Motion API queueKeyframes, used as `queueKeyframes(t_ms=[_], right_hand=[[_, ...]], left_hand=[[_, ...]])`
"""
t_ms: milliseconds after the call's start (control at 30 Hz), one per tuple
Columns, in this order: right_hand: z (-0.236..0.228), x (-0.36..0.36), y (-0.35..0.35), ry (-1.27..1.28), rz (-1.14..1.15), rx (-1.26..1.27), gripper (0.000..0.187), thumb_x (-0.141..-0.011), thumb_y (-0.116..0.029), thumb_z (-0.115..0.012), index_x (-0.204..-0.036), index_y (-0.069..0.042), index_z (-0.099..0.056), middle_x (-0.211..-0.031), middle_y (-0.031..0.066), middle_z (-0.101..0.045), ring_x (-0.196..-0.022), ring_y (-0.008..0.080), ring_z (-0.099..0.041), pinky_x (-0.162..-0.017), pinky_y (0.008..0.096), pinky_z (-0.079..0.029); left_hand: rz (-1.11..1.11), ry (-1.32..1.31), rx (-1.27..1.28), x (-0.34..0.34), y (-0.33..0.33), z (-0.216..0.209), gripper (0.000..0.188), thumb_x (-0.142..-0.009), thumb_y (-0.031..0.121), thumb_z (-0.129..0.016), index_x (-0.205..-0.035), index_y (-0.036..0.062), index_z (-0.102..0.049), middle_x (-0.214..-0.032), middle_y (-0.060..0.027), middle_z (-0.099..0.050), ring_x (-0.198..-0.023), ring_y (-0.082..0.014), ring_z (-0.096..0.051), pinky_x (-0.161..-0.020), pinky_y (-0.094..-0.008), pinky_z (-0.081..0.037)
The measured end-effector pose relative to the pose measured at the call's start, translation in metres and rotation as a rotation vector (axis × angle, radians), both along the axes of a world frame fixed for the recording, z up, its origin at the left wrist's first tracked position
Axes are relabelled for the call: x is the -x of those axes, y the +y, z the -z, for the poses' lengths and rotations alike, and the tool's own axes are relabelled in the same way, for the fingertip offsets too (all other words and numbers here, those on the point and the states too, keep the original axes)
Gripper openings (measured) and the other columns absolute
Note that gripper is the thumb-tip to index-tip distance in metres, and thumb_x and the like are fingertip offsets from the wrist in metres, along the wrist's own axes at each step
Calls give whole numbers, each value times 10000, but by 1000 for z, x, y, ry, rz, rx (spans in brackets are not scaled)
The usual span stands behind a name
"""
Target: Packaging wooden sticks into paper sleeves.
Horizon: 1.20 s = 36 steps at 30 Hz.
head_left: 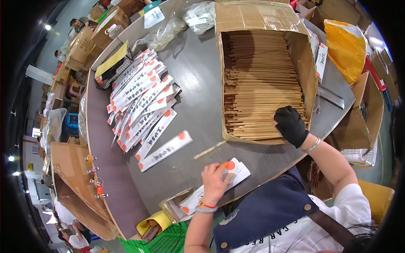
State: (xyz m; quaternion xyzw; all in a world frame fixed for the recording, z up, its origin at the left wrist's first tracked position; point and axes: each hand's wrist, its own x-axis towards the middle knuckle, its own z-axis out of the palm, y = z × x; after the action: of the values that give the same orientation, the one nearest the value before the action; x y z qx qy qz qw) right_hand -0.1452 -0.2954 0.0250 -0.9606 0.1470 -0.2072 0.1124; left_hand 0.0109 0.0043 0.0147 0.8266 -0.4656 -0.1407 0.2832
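Nearest the camera, the bare left hand presses flat on a stack of white paper sleeves with orange dots, fingers pinching the top one, just below the cardboard box. Inside that box's near edge, the gloved right hand curls over the packed wooden chopsticks; whether it grips any I cannot tell. Filled sleeves fan out left of the box. This looks like picking 1 pair; sleeving it likely follows.
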Motion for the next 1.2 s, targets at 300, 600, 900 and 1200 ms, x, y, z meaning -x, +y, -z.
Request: queueKeyframes(t_ms=[300,600,900,1200], right_hand=[[-17,-2,2,132,77,-33,103,-803,-55,-604,-905,-44,-593,-863,154,-593,-874,364,-579,-768,444,-486],[-41,38,35,292,-213,-131,278,-783,-158,-711,-1056,-206,-687,-767,85,-610,-694,298,-614,-582,407,-495],[-51,33,44,322,-308,-115,319,-733,-181,-747,-1046,-200,-688,-745,77,-602,-704,282,-639,-571,402,-505],[-35,8,69,45,-189,-837,618,-895,-69,-549,-1480,-34,-352,-1344,224,-521,-1244,348,-533,-1034,378,-423]], left_hand=[[-125,82,271,12,11,28,266,-735,180,-800,-984,112,-735,-903,-45,-608,-884,-238,-542,-768,-347,-416],[-130,61,278,10,10,28,173,-760,200,-783,-885,115,-700,-854,-2,-612,-830,-209,-549,-768,-356,-359],[30,135,272,3,7,16,164,-783,222,-763,-869,106,-685,-877,0,-620,-833,-218,-556,-785,-361,-358],[163,-299,281,13,-29,-35,140,-818,201,-695,-912,104,-655,-845,-31,-628,-779,-218,-587,-718,-339,-447]])
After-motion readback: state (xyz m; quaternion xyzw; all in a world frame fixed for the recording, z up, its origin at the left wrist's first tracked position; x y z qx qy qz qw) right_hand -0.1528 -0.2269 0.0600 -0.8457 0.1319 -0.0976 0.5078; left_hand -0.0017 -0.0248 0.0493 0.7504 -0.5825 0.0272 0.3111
